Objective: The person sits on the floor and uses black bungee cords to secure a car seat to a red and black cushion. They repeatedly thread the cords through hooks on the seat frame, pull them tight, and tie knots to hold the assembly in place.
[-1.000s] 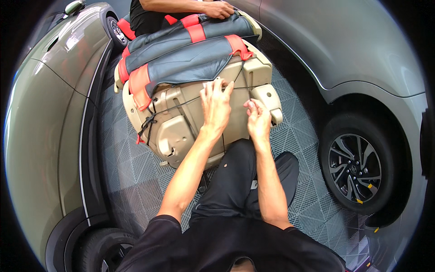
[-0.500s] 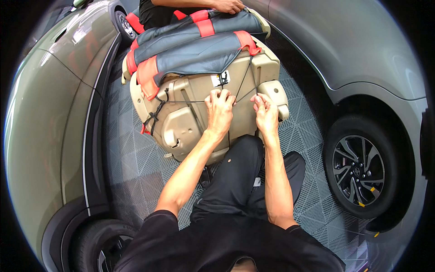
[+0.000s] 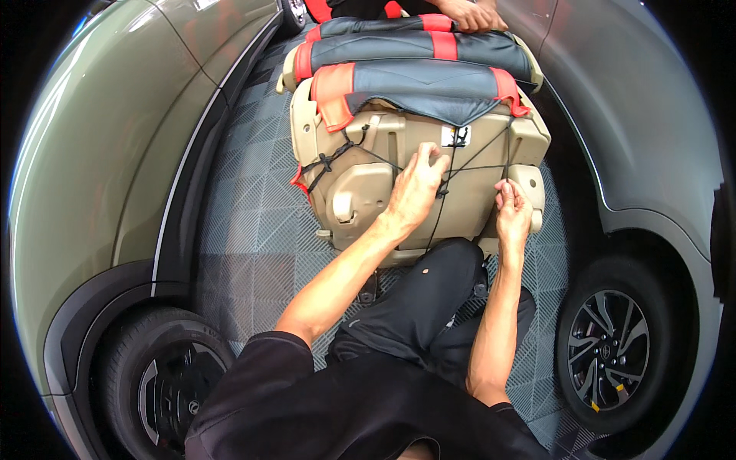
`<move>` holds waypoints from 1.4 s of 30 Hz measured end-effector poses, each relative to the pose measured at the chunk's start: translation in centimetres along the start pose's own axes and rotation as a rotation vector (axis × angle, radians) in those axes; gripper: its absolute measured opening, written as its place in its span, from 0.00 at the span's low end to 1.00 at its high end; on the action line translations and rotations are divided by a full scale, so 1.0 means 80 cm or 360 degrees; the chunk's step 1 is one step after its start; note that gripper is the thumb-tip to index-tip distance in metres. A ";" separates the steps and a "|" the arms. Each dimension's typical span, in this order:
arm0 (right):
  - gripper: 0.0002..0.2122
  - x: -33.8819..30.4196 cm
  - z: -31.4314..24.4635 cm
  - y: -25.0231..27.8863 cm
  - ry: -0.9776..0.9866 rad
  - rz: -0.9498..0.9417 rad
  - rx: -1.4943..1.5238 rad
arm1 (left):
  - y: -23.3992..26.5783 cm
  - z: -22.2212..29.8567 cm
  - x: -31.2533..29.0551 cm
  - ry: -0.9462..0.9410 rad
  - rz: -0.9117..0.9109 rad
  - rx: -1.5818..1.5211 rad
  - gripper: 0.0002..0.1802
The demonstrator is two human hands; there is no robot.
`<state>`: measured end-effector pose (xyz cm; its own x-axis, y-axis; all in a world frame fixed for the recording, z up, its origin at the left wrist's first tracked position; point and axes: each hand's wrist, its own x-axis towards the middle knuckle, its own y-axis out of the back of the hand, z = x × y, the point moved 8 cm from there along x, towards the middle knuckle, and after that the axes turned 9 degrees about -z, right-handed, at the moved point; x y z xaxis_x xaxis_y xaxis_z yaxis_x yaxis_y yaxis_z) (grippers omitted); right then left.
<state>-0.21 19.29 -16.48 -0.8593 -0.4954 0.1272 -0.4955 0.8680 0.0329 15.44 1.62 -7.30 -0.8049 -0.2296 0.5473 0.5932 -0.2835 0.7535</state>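
Observation:
A car seat part with a beige plastic shell [image 3: 422, 142] lies in front of my knees, its shell side toward me. A dark leather cover [image 3: 422, 88] with red bands wraps over its far edge. Black elastic cord [image 3: 483, 142] crosses the shell in several lines, meeting in a dark knot [image 3: 442, 190]. Beside that knot, my left hand [image 3: 414, 188] has its fingers bent together at the cord; the fingertips are partly hidden. Farther right, my right hand [image 3: 514, 215] pinches the cord near the shell's raised corner. More black cord is tied at the shell's left [image 3: 327, 162].
A second covered seat part [image 3: 406, 47] stands behind, with another person's hands [image 3: 471, 14] on its right end. An olive-green car [image 3: 84, 192] flanks me at left, a grey car [image 3: 644, 115] at right. Patterned grey tiles [image 3: 253, 222] cover the floor.
My view has shifted left, so the seat part appears farther right. The left hand has moved slightly left of the vertical cord. My right hand keeps its pinch near the raised corner.

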 end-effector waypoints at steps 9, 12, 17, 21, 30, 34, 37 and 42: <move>0.13 -0.007 -0.013 -0.012 -0.0077 -0.0021 -0.0042 | -0.047 -0.011 -0.073 -0.0044 -0.0109 -0.0085 0.03; 0.12 -0.008 -0.019 -0.010 -0.0016 0.0003 -0.0051 | -0.051 -0.022 -0.086 0.0156 -0.0314 -0.0135 0.07; 0.12 -0.001 -0.010 -0.001 0.0067 0.0035 -0.0019 | -0.015 0.011 -0.103 0.0207 -0.0309 -0.0345 0.06; 0.11 -0.001 -0.004 -0.010 0.0131 0.0060 -0.0032 | -0.016 0.019 -0.163 0.0311 -0.0495 -0.0440 0.20; 0.12 -0.004 -0.003 0.000 -0.0035 0.0032 -0.0085 | 0.013 0.018 -0.184 0.0369 -0.0668 -0.0169 0.38; 0.11 -0.003 -0.009 -0.002 0.0092 0.0036 -0.0133 | 0.046 0.049 -0.173 0.0346 -0.0743 -0.0015 0.38; 0.11 -0.001 -0.004 -0.005 0.0111 0.0038 -0.0098 | 0.046 0.064 -0.164 0.0339 -0.0782 0.0070 0.36; 0.12 -0.006 -0.005 -0.012 -0.0027 0.0010 -0.0004 | 0.027 0.079 -0.168 0.0207 -0.0700 0.0099 0.30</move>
<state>0.70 18.70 -16.18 -0.8643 -0.4906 0.1105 -0.4900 0.8710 0.0348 27.42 9.97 -10.67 -0.9686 -0.2158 0.1234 0.1904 -0.3247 0.9265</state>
